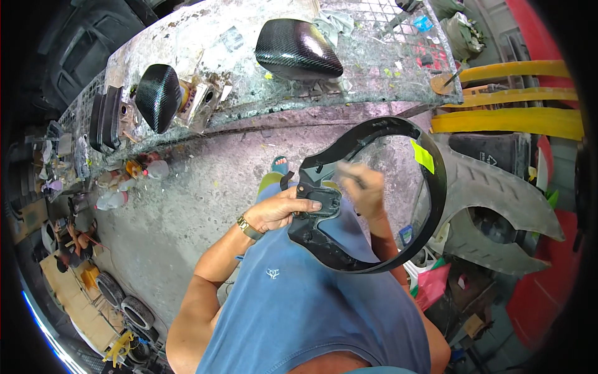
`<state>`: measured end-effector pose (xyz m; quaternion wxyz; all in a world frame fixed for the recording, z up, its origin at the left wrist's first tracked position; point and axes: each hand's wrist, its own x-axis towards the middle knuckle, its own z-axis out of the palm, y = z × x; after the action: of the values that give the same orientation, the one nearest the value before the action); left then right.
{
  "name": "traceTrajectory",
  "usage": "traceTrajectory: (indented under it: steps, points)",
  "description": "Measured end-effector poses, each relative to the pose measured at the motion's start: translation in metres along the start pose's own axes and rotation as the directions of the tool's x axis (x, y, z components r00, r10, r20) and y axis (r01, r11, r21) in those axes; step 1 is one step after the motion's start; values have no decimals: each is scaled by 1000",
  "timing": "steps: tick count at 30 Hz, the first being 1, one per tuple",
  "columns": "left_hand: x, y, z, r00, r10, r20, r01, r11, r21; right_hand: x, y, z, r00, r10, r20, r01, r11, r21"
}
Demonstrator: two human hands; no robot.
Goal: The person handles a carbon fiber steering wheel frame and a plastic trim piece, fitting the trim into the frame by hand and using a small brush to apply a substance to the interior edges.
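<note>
In front of my body is a large black ring-shaped plastic frame [437, 206], with a moulded bracket [325, 202] on its left side and a bright yellow-green sticker [423, 156] on its right. My left hand [280, 209] is closed on the bracket, thumb on top. Within the ring, my right hand [366, 187] is slightly blurred, its fingers curled near the bracket's upper part. Something dark shows at those fingers, too unclear to name. A grey flat patch [321, 172] lies on the frame beside them.
Beyond me stands a stained worktable [205, 37] bearing two glossy carbon-fibre-patterned shells [298, 50]. To the right are yellow bars [507, 120] and a grey fender-like panel [498, 187]. Plastic bottles [112, 199] sit on the floor at left; tyres [137, 311] lie lower left, near another person [78, 240].
</note>
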<state>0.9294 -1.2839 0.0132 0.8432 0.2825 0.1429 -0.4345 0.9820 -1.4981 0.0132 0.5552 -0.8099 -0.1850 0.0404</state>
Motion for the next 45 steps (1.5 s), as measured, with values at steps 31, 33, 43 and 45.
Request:
traceTrajectory:
  steps: [31, 33, 43, 45]
  points:
    - [18, 7, 16, 999, 51, 17, -53, 987, 153, 10, -18, -38, 915, 367, -171, -266, 863, 430]
    - [17, 8, 17, 998, 51, 35, -55, 988, 147, 5, -14, -37, 928, 311, -205, -221, 903, 368]
    - [16, 5, 12, 997, 30, 68, -42, 981, 189, -3, 5, -13, 997, 10, 75, -18, 995, 99]
    - [16, 3, 12, 998, 29, 54, -36, 990, 135, 2, 1, -17, 997, 73, -40, -68, 991, 116]
